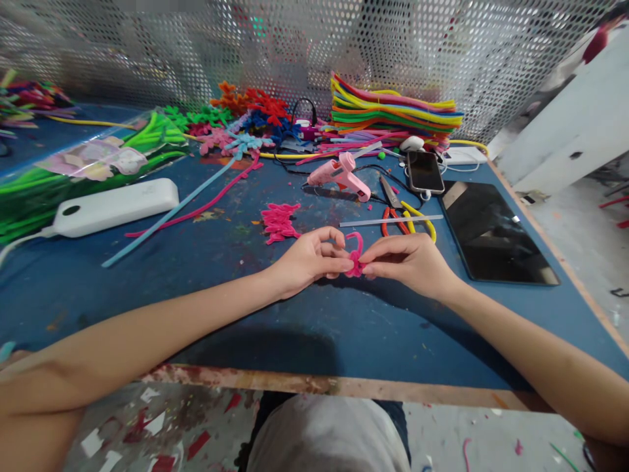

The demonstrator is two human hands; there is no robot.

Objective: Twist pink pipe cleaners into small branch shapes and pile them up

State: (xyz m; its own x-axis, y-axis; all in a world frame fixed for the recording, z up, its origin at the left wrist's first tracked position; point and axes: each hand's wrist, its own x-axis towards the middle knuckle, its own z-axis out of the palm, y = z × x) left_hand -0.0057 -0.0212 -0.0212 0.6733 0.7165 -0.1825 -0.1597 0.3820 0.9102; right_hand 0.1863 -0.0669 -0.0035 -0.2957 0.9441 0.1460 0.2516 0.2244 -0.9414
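Between my two hands, a bent magenta pipe cleaner point(354, 252) is held just above the blue table, one curled end sticking up. My left hand point(319, 254) pinches it from the left with thumb and fingers. From the right, my right hand point(405, 259) grips it with thumb and forefinger. Part of the twisted piece is hidden behind the fingertips. A small stack of bent magenta pipe cleaner pieces point(279, 221) lies left of and beyond my left hand. Beyond my hands are a clear glue stick point(388, 221) and a pink glue gun point(339, 176).
Pliers point(390, 203) with red and yellow handles, a phone point(425, 174) and a black tablet point(496, 229) lie to the right. Bundled pipe cleaners point(393, 111) stand by the perforated metal screen point(295, 46). A white power strip point(118, 206) and bagged green pipe cleaners point(157, 137) lie left.
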